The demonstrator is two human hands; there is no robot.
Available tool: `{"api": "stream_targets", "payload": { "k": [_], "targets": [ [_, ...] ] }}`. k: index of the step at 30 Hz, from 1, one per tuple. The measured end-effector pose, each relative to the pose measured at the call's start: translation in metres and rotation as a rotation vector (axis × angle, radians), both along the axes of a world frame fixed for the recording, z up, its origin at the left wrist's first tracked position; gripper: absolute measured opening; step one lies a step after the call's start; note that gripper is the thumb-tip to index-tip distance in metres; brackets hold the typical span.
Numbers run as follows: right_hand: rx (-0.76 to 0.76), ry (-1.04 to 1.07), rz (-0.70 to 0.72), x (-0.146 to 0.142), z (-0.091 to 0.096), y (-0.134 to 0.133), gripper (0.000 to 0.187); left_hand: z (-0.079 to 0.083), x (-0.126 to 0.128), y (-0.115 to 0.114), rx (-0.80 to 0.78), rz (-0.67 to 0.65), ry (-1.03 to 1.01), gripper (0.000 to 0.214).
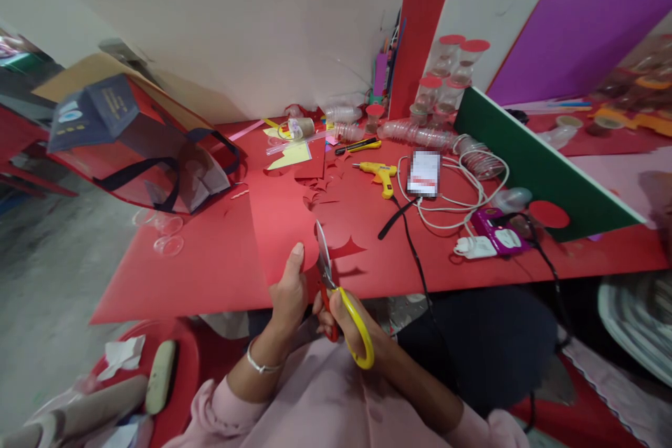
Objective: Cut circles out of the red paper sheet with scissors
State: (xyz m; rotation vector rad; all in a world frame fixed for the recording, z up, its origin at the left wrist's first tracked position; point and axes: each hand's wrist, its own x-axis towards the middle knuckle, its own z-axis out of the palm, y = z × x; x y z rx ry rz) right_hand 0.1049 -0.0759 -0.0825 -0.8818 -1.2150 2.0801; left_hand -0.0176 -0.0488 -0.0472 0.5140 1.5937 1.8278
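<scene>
My left hand (290,294) pinches the near edge of a red paper sheet (281,224), thumb on top, holding it up over the red table (210,259). My right hand (344,325) is closed through the yellow and red handles of a pair of scissors (336,287). The scissor blades point away from me and sit at the sheet's right edge, just beside my left thumb. Cut red paper scraps (323,189) lie on the table beyond the sheet.
A yellow glue gun (381,173), a phone (423,172) with white cables, clear plastic cups (414,131) and red-lidded jars (446,77) fill the far right. A red bag (141,147) lies at left. A green board (540,168) stands at right.
</scene>
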Motion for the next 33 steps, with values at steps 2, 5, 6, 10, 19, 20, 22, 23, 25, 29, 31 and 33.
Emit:
{"api": "stream_targets", "payload": {
  "k": [2,5,6,10,19,20,22,23,25,29,31,33],
  "targets": [
    [-0.008,-0.008,0.009,0.002,0.006,0.001,0.075,0.005,0.001,0.001,-0.002,0.081,0.016,0.032],
    [-0.023,-0.011,0.007,0.003,0.009,0.001,0.075,0.009,0.002,0.001,0.004,0.124,0.045,0.03],
    [-0.024,-0.008,0.01,0.003,0.008,0.001,0.076,0.009,0.001,0.002,-0.001,0.121,0.05,0.03],
    [-0.037,0.011,0.029,0.001,0.003,0.001,0.078,0.009,0.0,0.001,-0.012,0.126,0.07,0.031],
    [-0.031,0.013,0.023,0.004,0.003,0.002,0.078,-0.002,-0.006,-0.001,-0.035,0.133,0.019,0.035],
    [-0.03,0.007,0.023,0.005,0.004,0.002,0.079,-0.004,-0.007,-0.001,-0.019,0.141,0.009,0.035],
    [-0.031,-0.008,0.027,0.006,0.007,0.002,0.079,-0.006,-0.007,-0.001,0.002,0.149,0.008,0.035],
    [-0.029,-0.012,0.027,0.006,0.008,0.002,0.078,-0.006,-0.007,0.0,0.005,0.143,0.01,0.034],
    [-0.032,-0.005,0.025,0.007,0.01,0.001,0.077,-0.005,-0.007,0.0,0.02,0.135,0.021,0.034],
    [-0.045,0.043,0.043,0.005,0.005,0.0,0.077,-0.003,-0.005,0.002,0.083,0.144,0.043,0.032],
    [-0.036,0.075,0.051,0.003,-0.003,0.0,0.078,-0.004,-0.005,0.002,0.099,0.145,0.043,0.031],
    [-0.002,0.084,0.059,0.003,-0.012,0.0,0.079,-0.005,-0.005,0.002,0.109,0.141,0.039,0.032]
  ]
}}
